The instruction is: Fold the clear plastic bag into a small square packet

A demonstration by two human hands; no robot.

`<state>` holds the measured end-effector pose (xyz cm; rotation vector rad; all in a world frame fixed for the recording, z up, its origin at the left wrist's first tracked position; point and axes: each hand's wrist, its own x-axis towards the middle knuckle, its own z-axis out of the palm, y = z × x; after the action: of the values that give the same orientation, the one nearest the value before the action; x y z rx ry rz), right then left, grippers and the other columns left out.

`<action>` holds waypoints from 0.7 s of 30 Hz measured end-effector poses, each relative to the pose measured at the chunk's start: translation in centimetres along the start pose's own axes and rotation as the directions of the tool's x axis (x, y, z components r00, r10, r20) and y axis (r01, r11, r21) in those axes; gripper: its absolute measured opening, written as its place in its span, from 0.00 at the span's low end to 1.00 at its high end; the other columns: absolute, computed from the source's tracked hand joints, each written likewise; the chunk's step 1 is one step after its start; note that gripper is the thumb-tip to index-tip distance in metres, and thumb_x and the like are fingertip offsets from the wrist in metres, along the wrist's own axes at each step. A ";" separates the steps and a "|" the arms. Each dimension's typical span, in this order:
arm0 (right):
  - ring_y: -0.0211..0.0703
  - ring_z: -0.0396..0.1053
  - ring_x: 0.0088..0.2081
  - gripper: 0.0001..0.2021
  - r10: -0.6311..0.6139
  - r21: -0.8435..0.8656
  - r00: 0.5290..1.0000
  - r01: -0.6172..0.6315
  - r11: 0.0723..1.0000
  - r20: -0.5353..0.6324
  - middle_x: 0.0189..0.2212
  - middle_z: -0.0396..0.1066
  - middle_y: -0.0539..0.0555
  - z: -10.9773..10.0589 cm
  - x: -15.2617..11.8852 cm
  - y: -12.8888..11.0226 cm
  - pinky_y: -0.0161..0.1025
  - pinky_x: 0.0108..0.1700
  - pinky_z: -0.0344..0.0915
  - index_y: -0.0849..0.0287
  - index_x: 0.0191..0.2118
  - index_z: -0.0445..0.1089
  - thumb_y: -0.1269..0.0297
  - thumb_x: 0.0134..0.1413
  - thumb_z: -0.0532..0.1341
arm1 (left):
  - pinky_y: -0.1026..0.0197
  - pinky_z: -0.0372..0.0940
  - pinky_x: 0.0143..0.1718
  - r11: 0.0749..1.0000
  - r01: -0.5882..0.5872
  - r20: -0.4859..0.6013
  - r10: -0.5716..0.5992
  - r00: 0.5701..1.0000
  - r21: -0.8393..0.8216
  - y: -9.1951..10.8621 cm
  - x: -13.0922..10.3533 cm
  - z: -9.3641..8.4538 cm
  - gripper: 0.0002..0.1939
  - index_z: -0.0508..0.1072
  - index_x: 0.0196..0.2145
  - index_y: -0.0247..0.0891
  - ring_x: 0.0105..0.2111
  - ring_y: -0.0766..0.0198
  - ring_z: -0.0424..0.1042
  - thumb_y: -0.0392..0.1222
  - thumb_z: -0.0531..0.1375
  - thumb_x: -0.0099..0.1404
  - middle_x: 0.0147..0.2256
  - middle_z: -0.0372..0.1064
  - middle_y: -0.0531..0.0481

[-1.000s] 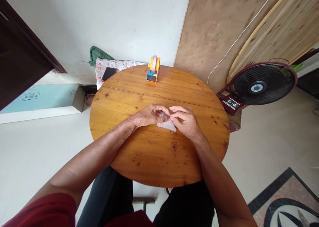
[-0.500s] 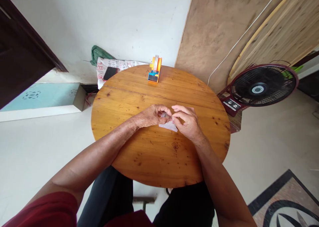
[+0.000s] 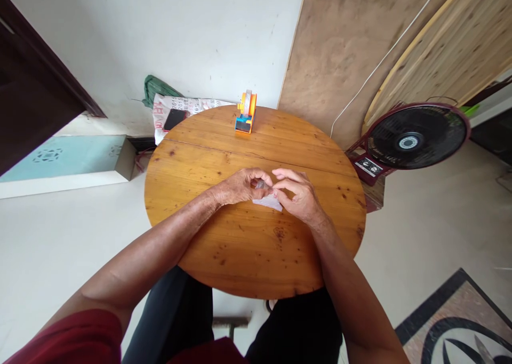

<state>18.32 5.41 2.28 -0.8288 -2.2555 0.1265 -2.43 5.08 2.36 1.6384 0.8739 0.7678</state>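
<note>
Between the hands point(image 3: 241, 186) point(image 3: 300, 196), a translucent bag point(image 3: 269, 201), contents unclear

White wall point(image 3: 180, 33): pretty bright, soft greyish shading on the left
Tabletop point(image 3: 248, 247): mild sheen, grain reads fine
Floor point(image 3: 48, 247): pale, kinda washed out
Fan point(image 3: 418, 136): blades smeary
Whitish sheet point(image 3: 268, 202): fine detail's mushy
Arms point(image 3: 132, 257): stretched, super wide-angle near the edges

Across from you, a tape dispenser point(image 3: 247, 111) stood near the far edge of the table point(image 3: 248, 247). Past the table's left side, a phone point(image 3: 175, 120) lay on a printed sack point(image 3: 206, 105), with a green bag point(image 3: 157, 90) beside it near the wall point(image 3: 180, 33). To your right stood a dark red fan point(image 3: 416, 136), near a brown panel point(image 3: 332, 49) crossed by a white cord point(image 3: 372, 74).
</note>
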 end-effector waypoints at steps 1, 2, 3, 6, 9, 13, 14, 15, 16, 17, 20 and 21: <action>0.45 0.73 0.46 0.05 0.001 -0.002 1.000 -0.001 1.000 0.003 0.48 0.74 0.54 0.0 0.0 0.0 0.46 0.50 0.64 0.54 0.30 0.73 0.70 0.53 0.61 | 0.67 0.57 0.28 1.000 0.002 0.002 -0.002 1.000 -0.006 0.0 0.0 0.0 0.15 0.72 0.37 0.33 0.25 0.72 0.59 0.47 0.65 0.57 0.25 0.62 0.56; 0.45 0.72 0.46 0.05 0.002 -0.004 1.000 -0.002 1.000 0.008 0.48 0.74 0.54 0.0 0.0 -0.1 0.47 0.50 0.64 0.54 0.30 0.73 0.70 0.54 0.61 | 0.67 0.57 0.28 1.000 0.004 0.004 -0.004 1.000 -0.011 0.0 0.0 0.0 0.15 0.72 0.37 0.32 0.25 0.72 0.59 0.47 0.65 0.57 0.25 0.62 0.56; 0.45 0.72 0.46 0.05 0.004 -0.006 1.000 -0.003 1.000 0.012 0.48 0.74 0.53 -0.1 0.1 -0.1 0.47 0.50 0.64 0.54 0.30 0.72 0.69 0.54 0.60 | 0.67 0.57 0.28 1.000 0.004 0.005 -0.004 1.000 -0.015 0.1 0.0 0.0 0.15 0.72 0.37 0.32 0.25 0.72 0.59 0.46 0.65 0.57 0.25 0.62 0.56; 0.46 0.72 0.47 0.04 0.006 -0.010 1.000 -0.006 1.000 0.023 0.49 0.73 0.53 -0.2 0.0 -0.3 0.47 0.51 0.63 0.54 0.30 0.72 0.69 0.54 0.60 | 0.67 0.57 0.28 1.000 0.001 0.010 0.000 1.000 -0.017 0.1 0.0 0.0 0.14 0.72 0.37 0.33 0.25 0.72 0.59 0.45 0.65 0.57 0.25 0.62 0.56; 0.46 0.72 0.47 0.04 0.007 -0.014 1.000 -0.007 1.000 0.022 0.49 0.73 0.53 -0.2 0.0 -0.4 0.47 0.51 0.63 0.54 0.31 0.72 0.69 0.54 0.61 | 0.67 0.57 0.28 1.000 -0.004 0.016 0.004 1.000 -0.020 0.1 0.0 -0.1 0.13 0.72 0.37 0.32 0.25 0.72 0.59 0.43 0.64 0.57 0.25 0.63 0.56; 0.47 0.71 0.49 0.03 0.033 0.006 0.999 -0.033 0.999 0.019 0.48 0.73 0.54 -0.3 -0.1 -0.7 0.48 0.53 0.62 0.54 0.32 0.71 0.69 0.52 0.61 | 0.67 0.58 0.28 1.000 -0.017 0.004 0.017 1.000 -0.006 0.3 -0.1 -0.1 0.12 0.72 0.36 0.32 0.25 0.72 0.60 0.43 0.64 0.57 0.26 0.63 0.55; 0.48 0.71 0.49 0.03 0.045 0.020 0.999 -0.045 0.999 0.021 0.48 0.74 0.54 -0.4 0.0 -0.7 0.48 0.53 0.62 0.54 0.32 0.70 0.70 0.51 0.61 | 0.67 0.58 0.28 1.000 -0.014 0.000 0.014 1.000 -0.001 0.3 -0.1 -0.1 0.12 0.72 0.36 0.32 0.25 0.72 0.60 0.43 0.64 0.57 0.26 0.64 0.55; 0.48 0.71 0.49 0.03 0.059 0.039 0.998 -0.060 0.997 0.022 0.48 0.73 0.54 -0.5 0.0 -0.7 0.48 0.53 0.62 0.54 0.32 0.70 0.70 0.51 0.61 | 0.66 0.58 0.28 1.000 -0.009 -0.003 0.009 1.000 0.002 0.3 -0.1 -0.1 0.12 0.72 0.35 0.32 0.25 0.72 0.61 0.43 0.64 0.57 0.26 0.64 0.55; 0.48 0.71 0.49 0.03 0.078 0.062 0.997 -0.079 0.995 0.020 0.48 0.73 0.54 -0.7 0.0 -0.7 0.48 0.54 0.61 0.54 0.32 0.70 0.70 0.51 0.61 | 0.66 0.58 0.28 1.000 -0.002 -0.004 0.002 1.000 0.004 0.3 -0.1 -0.1 0.12 0.72 0.35 0.32 0.24 0.72 0.61 0.43 0.64 0.57 0.26 0.64 0.55; 0.48 0.71 0.50 0.04 0.101 0.088 0.995 -0.102 0.991 0.020 0.49 0.73 0.54 -0.8 0.0 -0.6 0.48 0.54 0.61 0.54 0.34 0.70 0.70 0.51 0.60 | 0.66 0.58 0.28 1.000 0.004 -0.005 -0.004 1.000 0.003 0.3 -0.1 -0.1 0.12 0.72 0.35 0.32 0.24 0.72 0.61 0.43 0.64 0.57 0.26 0.65 0.54; 0.49 0.70 0.52 0.10 0.185 0.158 0.980 -0.194 0.968 0.067 0.51 0.72 0.55 -1.1 0.1 -0.4 0.48 0.55 0.62 0.54 0.41 0.71 0.69 0.51 0.60 | 0.67 0.59 0.27 1.000 0.007 -0.003 -0.007 1.000 -0.020 0.2 0.0 0.0 0.12 0.72 0.36 0.33 0.24 0.71 0.62 0.43 0.65 0.57 0.27 0.66 0.54; 0.49 0.70 0.51 0.12 0.216 0.163 0.970 -0.232 0.959 0.112 0.50 0.72 0.55 -1.2 0.1 -0.4 0.48 0.55 0.62 0.54 0.43 0.71 0.68 0.51 0.61 | 0.66 0.59 0.27 0.999 0.002 -0.005 -0.002 1.000 -0.032 0.2 0.0 0.0 0.12 0.72 0.36 0.33 0.25 0.71 0.63 0.44 0.65 0.56 0.27 0.67 0.53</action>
<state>18.83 5.03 3.35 -0.9982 -2.1917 0.4719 -2.39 4.99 2.53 1.6074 0.8626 0.7815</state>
